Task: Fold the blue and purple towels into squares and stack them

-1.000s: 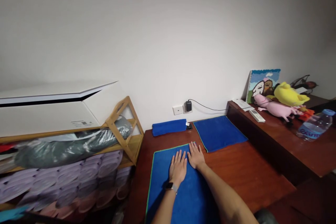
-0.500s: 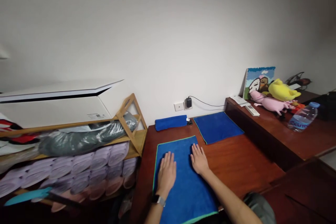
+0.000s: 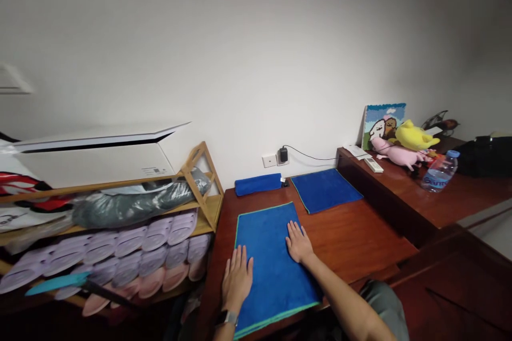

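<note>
A blue cloth with a green stitched edge (image 3: 272, 269) lies spread flat on the reddish-brown wooden table (image 3: 340, 245). My left hand (image 3: 237, 279) rests flat over its left edge, fingers stretched out and pointing away from me. On its right edge lies my right hand (image 3: 298, 242), palm down with the fingers slightly apart. Behind, a second blue cloth (image 3: 326, 190) is laid flat towards the right. A rolled or folded blue cloth (image 3: 258, 184) with a small white tag sits against the wall.
Left of the table stands a wooden rack (image 3: 210, 213) with rows of lilac slippers (image 3: 132, 241) and a white box (image 3: 100, 162) on top. The raised right-hand surface holds plush toys (image 3: 416, 136), a remote (image 3: 373, 165) and a water bottle (image 3: 440, 172). A black charger (image 3: 283, 154) is plugged into the wall.
My left hand has slid left and towards me, from the cloth's inside to its left edge. My right hand stays at the right edge, with little shift. The view has turned slightly.
</note>
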`<state>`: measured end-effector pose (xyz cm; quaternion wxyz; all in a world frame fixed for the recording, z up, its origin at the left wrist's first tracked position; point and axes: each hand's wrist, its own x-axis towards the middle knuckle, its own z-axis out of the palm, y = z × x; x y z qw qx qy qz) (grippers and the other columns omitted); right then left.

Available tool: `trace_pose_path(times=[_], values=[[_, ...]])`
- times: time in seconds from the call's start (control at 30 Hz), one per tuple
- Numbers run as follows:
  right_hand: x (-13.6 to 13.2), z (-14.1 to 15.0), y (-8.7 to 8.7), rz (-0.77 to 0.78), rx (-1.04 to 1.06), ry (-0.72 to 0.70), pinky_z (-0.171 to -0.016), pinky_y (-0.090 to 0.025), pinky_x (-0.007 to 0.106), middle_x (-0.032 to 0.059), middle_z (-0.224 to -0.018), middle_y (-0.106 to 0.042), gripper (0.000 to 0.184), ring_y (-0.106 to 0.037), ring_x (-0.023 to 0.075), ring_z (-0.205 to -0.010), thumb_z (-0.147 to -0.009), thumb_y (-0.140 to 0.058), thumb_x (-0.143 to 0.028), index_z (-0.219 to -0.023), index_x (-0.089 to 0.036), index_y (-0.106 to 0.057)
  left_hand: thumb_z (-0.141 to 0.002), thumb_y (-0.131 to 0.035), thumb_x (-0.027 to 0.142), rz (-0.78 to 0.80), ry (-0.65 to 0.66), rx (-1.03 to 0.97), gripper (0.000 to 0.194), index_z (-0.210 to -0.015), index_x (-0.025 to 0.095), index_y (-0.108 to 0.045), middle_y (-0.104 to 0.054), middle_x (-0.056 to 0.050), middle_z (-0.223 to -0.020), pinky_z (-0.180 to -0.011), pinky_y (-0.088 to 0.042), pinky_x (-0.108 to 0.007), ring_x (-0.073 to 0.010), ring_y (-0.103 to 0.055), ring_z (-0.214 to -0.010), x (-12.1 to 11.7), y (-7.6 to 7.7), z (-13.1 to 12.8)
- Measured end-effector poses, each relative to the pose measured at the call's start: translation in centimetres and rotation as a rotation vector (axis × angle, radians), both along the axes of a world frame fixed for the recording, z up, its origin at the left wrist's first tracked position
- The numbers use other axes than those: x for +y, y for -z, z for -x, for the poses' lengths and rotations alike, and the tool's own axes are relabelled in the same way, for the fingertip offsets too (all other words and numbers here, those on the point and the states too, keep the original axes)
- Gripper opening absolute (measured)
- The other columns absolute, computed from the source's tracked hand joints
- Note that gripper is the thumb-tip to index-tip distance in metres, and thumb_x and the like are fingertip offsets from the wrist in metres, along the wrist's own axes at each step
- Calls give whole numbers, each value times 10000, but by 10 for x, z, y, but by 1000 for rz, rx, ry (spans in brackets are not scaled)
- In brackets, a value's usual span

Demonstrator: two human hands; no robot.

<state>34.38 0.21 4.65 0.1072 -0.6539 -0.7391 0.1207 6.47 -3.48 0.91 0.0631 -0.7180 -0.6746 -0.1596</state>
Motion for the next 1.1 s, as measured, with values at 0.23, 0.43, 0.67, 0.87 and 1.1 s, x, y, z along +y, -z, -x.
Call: trace_pose_path(times=[0.23, 0.43, 0.67, 0.87, 1.1], values=[[-35, -6, -3, -74, 7, 28, -1369, -88, 431, 65, -1792, -188, 672, -133, 229, -1683, -1139, -146, -430, -1740, -142, -236, -1061, -313, 336, -9, 18, -7, 622, -1620, 135, -496, -498, -147, -1695, -1350, -317, -483, -314, -398, -1613, -35, -10, 3], [-59, -15, 4, -20, 23, -2, -1365, -124, 439, 68, -1779, -221, 648, -176, 234, -1674, -1140, -179, -405, -1732, -155, -263, -1108, -284, 385, -7, 396, -14, 583, -1644, 233, -455, -456, -92, -1725, -1326, -364, -524, -260, -416, -1607, -18, -23, -108], [-45, -14, 1, -21, 7, 13, -1368, -123, 466, 69, -1785, -198, 648, -162, 226, -1677, -1136, -208, -394, -1726, -132, -254, -1108, -269, 419, 80, 362, 2, 588, -1630, 252, -481, -493, -82, -1703, -1308, -375, -526, -264, -450, -1586, 10, -15, -115], [-39, -16, 3, -16, -9, -3, -1367, -123, 493, 80, -1787, -186, 659, -176, 240, -1676, -1134, -204, -411, -1732, -134, -241, -1099, -262, 449, 21, 172, -14, 629, -1623, 184, -488, -509, -109, -1691, -1291, -390, -552, -300, -464, -1574, -11, 1, -14], [-73, -18, 7, -145, 4, -37, -1366, -162, 467, 99, -1768, -258, 653, -222, 252, -1664, -1149, -231, -444, -1711, -122, -319, -1070, -320, 434, -77, 96, -24, 625, -1595, 168, -531, -572, -134, -1640, -1290, -415, -549, -340, -500, -1548, -49, 0, 39]])
